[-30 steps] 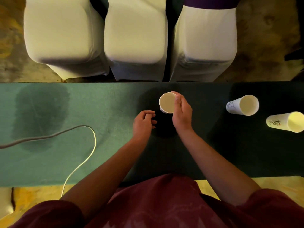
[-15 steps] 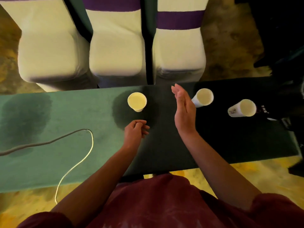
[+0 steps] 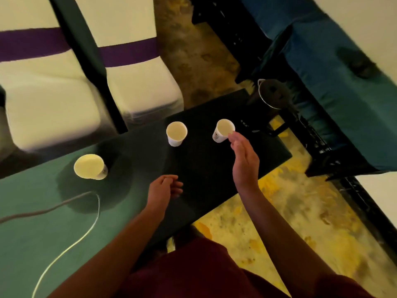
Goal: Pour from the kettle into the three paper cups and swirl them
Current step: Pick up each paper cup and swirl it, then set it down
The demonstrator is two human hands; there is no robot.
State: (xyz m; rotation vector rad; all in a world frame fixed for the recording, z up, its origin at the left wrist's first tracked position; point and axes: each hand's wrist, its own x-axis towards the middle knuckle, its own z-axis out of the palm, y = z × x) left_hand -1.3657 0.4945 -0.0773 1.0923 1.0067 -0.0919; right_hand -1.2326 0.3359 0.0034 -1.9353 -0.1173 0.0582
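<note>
Three white paper cups stand on the green table [image 3: 32, 233]: the left cup [image 3: 90, 167], the middle cup [image 3: 176, 133] and the right cup [image 3: 223, 130]. A dark kettle [image 3: 272, 97] with a metal rim sits at the table's far right end. My right hand [image 3: 243, 160] is held flat with straight fingers, its fingertips just beside the right cup's rim, holding nothing. My left hand [image 3: 164, 190] rests on the table nearer to me, fingers loosely curled and empty.
A grey and white cable [image 3: 71, 246] loops over the table's left part. White-covered chairs with purple bands [image 3: 129, 52] stand beyond the table. A dark frame with teal cloth [image 3: 335, 67] stands on the right, past the patterned floor [image 3: 279, 222].
My right hand let go of the left cup and moved right, reaching the rightmost cup. The view swung right, bringing the kettle into sight. My left hand stayed put.
</note>
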